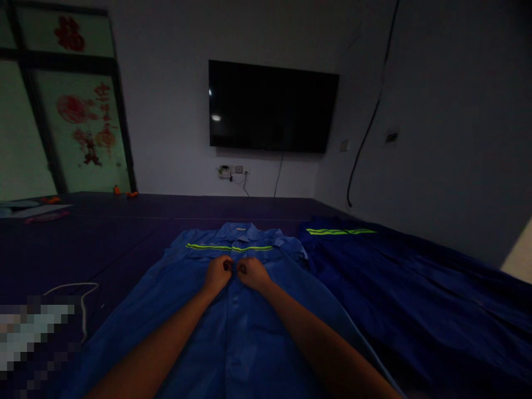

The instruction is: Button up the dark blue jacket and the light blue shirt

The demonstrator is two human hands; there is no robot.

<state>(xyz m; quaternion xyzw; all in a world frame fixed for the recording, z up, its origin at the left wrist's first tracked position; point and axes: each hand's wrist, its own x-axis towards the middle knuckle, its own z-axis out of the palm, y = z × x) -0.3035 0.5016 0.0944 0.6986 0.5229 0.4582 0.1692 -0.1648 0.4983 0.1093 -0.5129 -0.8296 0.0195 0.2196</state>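
Note:
A blue work shirt (199,321) with a yellow-green reflective stripe across the chest lies spread out in front of me, its collar at the far end. My left hand (219,272) is closed, its fingers pinching at the left side of the front placket just below the stripe. Close beside it, my right hand (252,274) is closed in the same way on the other side of the placket. The fingertips curl out of sight, so a button there cannot be made out.
On the right lies a darker blue garment (374,277) with a similar stripe. A white cable (84,310) runs beside a pixelated patch at left. Small orange objects (132,194) rest near the glass door (83,127). A television (272,108) hangs on the wall.

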